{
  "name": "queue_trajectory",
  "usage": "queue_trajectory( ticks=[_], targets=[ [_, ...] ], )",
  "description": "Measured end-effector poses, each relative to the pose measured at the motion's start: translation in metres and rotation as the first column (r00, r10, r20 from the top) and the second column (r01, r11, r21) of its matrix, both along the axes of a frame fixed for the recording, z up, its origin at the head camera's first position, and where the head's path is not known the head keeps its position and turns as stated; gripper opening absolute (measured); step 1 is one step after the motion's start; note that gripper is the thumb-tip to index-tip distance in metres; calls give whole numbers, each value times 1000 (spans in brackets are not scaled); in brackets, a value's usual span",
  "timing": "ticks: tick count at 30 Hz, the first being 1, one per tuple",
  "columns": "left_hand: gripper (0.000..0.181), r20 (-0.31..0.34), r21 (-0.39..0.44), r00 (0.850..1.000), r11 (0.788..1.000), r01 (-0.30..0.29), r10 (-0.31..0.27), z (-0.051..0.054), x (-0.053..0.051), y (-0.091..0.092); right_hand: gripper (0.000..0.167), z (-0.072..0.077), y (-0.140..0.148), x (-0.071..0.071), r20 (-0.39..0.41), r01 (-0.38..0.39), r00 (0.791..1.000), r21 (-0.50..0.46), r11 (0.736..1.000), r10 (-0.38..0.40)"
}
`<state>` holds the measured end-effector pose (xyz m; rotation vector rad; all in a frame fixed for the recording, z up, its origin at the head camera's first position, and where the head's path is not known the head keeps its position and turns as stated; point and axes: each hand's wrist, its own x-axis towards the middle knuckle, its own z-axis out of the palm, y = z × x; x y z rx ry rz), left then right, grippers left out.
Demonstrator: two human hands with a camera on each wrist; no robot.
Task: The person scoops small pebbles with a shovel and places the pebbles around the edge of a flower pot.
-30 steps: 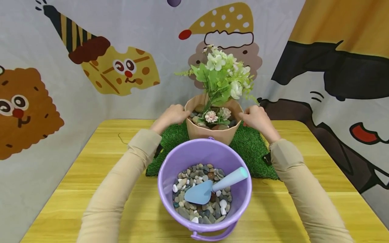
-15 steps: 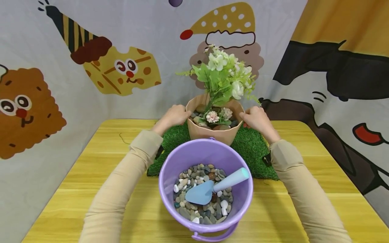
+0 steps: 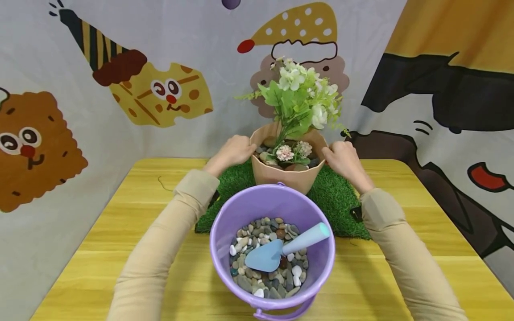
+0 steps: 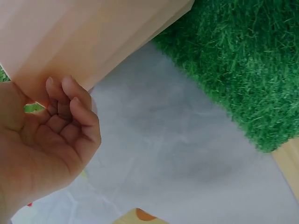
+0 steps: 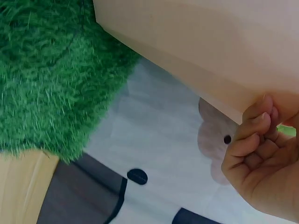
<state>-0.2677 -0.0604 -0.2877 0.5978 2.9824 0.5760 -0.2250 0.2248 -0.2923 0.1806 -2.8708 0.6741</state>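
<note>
A peach flowerpot [image 3: 281,177] stands on a green artificial grass mat [image 3: 335,203], partly behind the bucket. It holds stones, a leafy stem with white flowers [image 3: 292,79] and small pink flowers [image 3: 285,153]. My left hand [image 3: 237,150] pinches the pot's left rim, thumb on the inner side and curled fingers [image 4: 84,112] outside. At the opposite rim my right hand [image 3: 343,158] pinches in the same way, its fingers [image 5: 252,135] curled against the outer wall. The pot's base is hidden by the bucket in the head view.
In front of the pot, a purple bucket [image 3: 225,267] holds pebbles [image 3: 257,278] and a blue hand trowel [image 3: 265,256], its handle leaning on the right wall. Both stand on a wooden table [image 3: 120,249]. A printed cartoon cloth [image 3: 172,26] hangs close behind.
Between half a second ago and now, the flowerpot shifts slightly to the right with both hands holding its rim, and the flowers sway along. The bucket and trowel stay put.
</note>
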Motion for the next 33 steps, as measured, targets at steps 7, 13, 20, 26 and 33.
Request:
queue_trajectory(
  ticks=[7,13,20,26,33],
  targets=[
    [44,43,25,996,997,73,-74,12,0,27,42,13,25,14,-39,39,999,3,999,-39],
    [46,120,24,978,985,169,-171,14,-3,60,42,13,60,29,-35,66,997,37,997,-65],
    [42,183,63,948,966,252,-260,10,-4,76,39,9,82,33,-61,70,996,74,995,-66],
    [40,252,81,925,959,272,-284,10,-6,82,39,1,91,30,-22,82,996,52,995,-81],
    [35,390,138,870,953,269,-302,16,-10,82,39,-3,97,29,-14,127,992,12,992,-127]
  ],
)
